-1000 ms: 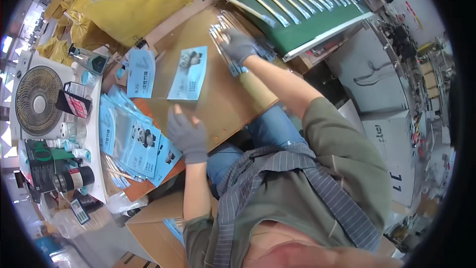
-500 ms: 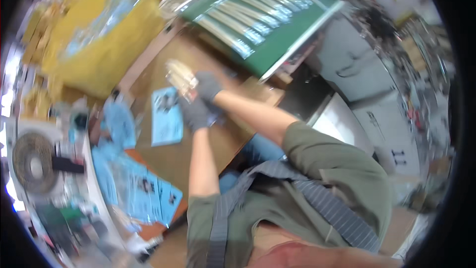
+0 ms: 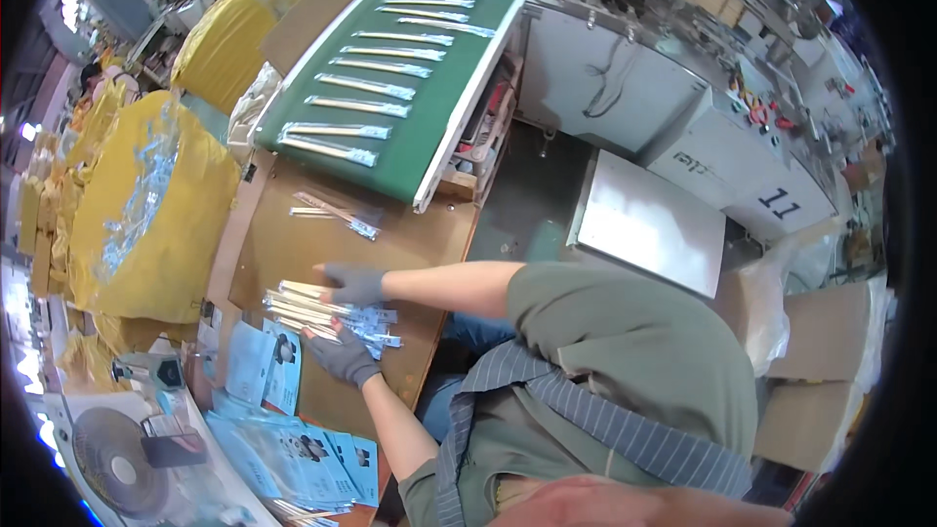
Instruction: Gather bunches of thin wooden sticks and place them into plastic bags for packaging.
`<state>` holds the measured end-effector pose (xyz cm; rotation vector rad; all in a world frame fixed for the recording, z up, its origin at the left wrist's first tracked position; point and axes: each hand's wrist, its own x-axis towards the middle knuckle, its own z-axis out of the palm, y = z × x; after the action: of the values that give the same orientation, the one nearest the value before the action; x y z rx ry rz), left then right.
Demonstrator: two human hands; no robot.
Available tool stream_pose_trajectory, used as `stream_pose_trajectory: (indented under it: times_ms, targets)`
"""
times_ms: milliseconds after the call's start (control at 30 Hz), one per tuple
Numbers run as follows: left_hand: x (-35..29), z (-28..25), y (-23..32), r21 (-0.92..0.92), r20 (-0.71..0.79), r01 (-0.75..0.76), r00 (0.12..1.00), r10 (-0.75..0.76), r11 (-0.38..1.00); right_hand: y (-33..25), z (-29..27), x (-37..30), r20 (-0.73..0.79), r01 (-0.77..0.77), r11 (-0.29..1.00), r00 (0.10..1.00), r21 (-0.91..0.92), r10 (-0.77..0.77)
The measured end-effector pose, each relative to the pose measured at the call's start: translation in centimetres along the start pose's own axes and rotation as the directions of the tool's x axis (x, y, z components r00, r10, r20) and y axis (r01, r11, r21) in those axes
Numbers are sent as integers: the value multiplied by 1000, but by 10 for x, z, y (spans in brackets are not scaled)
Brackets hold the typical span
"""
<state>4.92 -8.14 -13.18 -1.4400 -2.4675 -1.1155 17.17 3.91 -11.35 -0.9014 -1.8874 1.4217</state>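
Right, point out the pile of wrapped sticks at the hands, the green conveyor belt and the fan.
Pile of wrapped sticks (image 3: 305, 309): head view, pale stick shafts.
Green conveyor belt (image 3: 429, 109): head view, bare green surface.
Fan (image 3: 123, 469): head view, central hub.

Left hand (image 3: 342, 355), grey fingerless glove: at near side of wrapped stick bundle (image 3: 301, 308). Right hand (image 3: 353, 286), matching glove: at far side of same. Brown tabletop (image 3: 415, 246), beneath both. Loose wrapped sticks (image 3: 339, 215), few, beyond hands. Green conveyor belt (image 3: 398, 158), bearing a spaced row of wrapped sticks. Blue panda-printed bags (image 3: 283, 454), overlapping, left of left forearm. Yellow sack (image 3: 200, 234), bulging, left of tabletop. Round fan (image 3: 123, 469), lower left.
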Motion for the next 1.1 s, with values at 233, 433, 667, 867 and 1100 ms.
stream_pose_trajectory:
  times_ms: [233,433,667,867,1100]
  targets:
    - [10,8,3,174,15,-104,995,103,979,31,-78,-120,-189,187,821,923,-539,-334]
    - [14,14,27,161,46,-115,993,109,980,26,-79,-136,-236,149,700,875,-699,-422]
    - [12,23,18,376,-41,-85,993,108,923,26,-78,-136,-210,170,690,878,-703,-431]
    - [15,28,11,375,-40,-91,993,114,923,21,-79,-134,-191,167,677,887,-717,-420]
    - [15,29,10,309,-31,-96,993,111,946,24,-76,-133,-195,168,664,879,-729,-436]
